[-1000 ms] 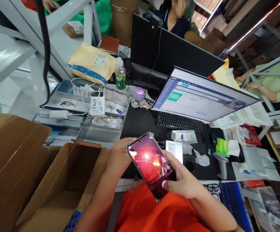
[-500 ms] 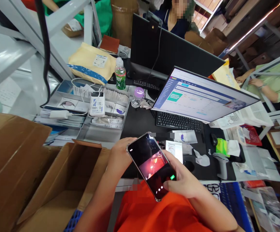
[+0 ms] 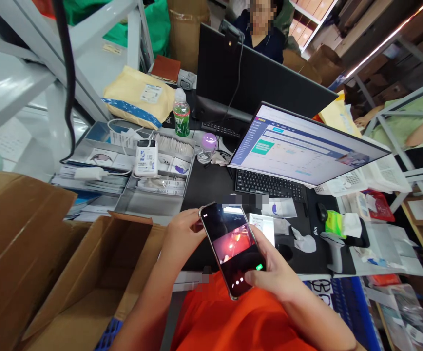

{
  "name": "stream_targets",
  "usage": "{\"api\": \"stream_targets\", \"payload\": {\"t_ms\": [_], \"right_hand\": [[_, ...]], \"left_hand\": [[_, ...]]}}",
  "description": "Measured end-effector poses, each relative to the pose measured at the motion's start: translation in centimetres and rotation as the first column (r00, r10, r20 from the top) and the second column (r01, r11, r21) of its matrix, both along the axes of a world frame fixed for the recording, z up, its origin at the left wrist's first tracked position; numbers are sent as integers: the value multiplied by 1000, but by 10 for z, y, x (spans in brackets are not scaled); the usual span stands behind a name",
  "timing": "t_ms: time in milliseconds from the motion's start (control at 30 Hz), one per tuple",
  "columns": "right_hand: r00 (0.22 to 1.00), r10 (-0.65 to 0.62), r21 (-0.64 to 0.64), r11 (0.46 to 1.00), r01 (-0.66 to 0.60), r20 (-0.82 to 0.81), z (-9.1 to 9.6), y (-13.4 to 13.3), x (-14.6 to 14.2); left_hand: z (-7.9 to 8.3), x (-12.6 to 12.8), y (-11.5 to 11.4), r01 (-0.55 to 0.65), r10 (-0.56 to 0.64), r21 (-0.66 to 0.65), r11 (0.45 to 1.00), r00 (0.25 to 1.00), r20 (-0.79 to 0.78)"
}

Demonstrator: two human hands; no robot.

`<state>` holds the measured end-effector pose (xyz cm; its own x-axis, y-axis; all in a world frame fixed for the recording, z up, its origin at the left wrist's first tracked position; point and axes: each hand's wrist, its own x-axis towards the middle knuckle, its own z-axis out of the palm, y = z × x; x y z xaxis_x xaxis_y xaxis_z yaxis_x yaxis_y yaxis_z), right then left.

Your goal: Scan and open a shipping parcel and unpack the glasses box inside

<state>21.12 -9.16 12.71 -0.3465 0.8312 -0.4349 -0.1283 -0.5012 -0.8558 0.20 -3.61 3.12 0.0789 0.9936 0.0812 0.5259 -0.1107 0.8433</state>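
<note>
A smartphone (image 3: 221,231) in a clear-edged case lies tilted above my lap, its lit screen showing a reddish picture on black. My right hand (image 3: 270,265) wraps round its right side, with the thumb over the lower part of the screen. At the upper left corner, my left hand (image 3: 184,234) has its fingers curled against the phone's edge; their tips are partly hidden behind it. Just beyond the phone, a small white box (image 3: 264,229) and a card with a purple shape (image 3: 279,208) rest on the black desk mat (image 3: 207,187).
A monitor (image 3: 302,146) and keyboard (image 3: 270,184) stand ahead. A divided tray (image 3: 153,201), a white charger-like device (image 3: 146,158) and a drink bottle (image 3: 181,114) are to the left. Open cardboard box (image 3: 124,258) at lower left; scanner (image 3: 334,251) at right. A person (image 3: 260,36) sits opposite.
The phone has turned more upright, its top corner shifting right. My left hand's fingers have shifted slightly at its corner. The person opposite has moved a little, and the person at right has moved an arm.
</note>
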Motion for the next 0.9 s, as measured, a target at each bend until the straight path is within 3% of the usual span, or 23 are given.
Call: {"api": "stream_targets", "payload": {"t_ms": [100,200,400,600,900], "right_hand": [[997,-79,9,997,79,7,-2,-4,-2],[982,-188,11,982,188,5,1,-4,1],[865,-501,21,865,501,14,18,-7,39],[768,-637,85,770,632,64,20,-30,91],[725,-683,-13,727,686,84,5,-63,118]], "left_hand": [[-1,-1,-1,15,-15,14,1000,1000,-16],[-1,-2,-5,-42,44,56,998,999,-30],[14,-6,-19,-113,125,140,984,989,-83],[43,-3,-39,-103,142,307,946,984,-106],[99,15,-67,7,51,394,919,989,-136]]}}
